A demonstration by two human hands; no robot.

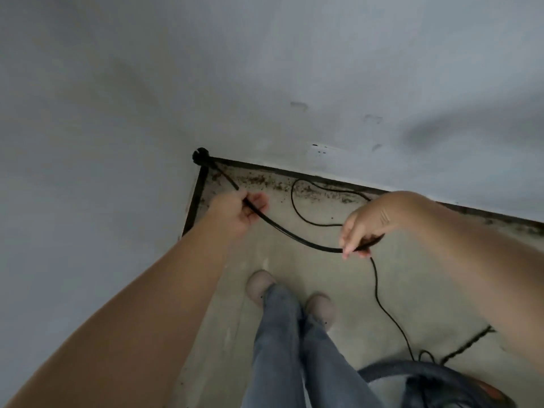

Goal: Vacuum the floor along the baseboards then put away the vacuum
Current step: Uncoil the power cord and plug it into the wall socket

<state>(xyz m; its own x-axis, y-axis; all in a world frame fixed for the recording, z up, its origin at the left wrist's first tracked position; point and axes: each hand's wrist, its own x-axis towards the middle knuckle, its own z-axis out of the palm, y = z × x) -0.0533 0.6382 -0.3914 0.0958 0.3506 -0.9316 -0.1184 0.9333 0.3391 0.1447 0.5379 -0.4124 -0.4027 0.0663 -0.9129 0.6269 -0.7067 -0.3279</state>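
Standing nearest the camera are the person's two legs in jeans, and just to their right sits the vacuum [435, 384], grey with an orange patch, its hose arching over the body. From it a thin black cord [379, 301] climbs the floor [309, 260] up to the right hand [365, 228], whose fingers [348, 240] are pinched shut round the cord, the tips pointing down. Out from those fingers a thicker, doubled-looking stretch sags in a curve across to the left hand [238, 210], which is curled loosely about it, thumb side open enough that the cord shows through the palm.

Beyond the left fingers the cord runs on to a dark plug-like lump [201, 156] in the corner, where the two dark baseboards [294, 173] meet. Whether that lump is plugged into anything cannot be told. Past the right hand a slack loop [297, 201] lies on the floor against the far baseboard, among the dark specks of dirt still lining that edge.

The risks, as I judge them: pulling with the loose left grip could let the cord slip and whip back; a tug while the corner end is still seated would strain the plug; the slack loop could drag through the dirt or kink as it is gathered; and the run down to the vacuum passes close by the right foot, so a step back could snag it
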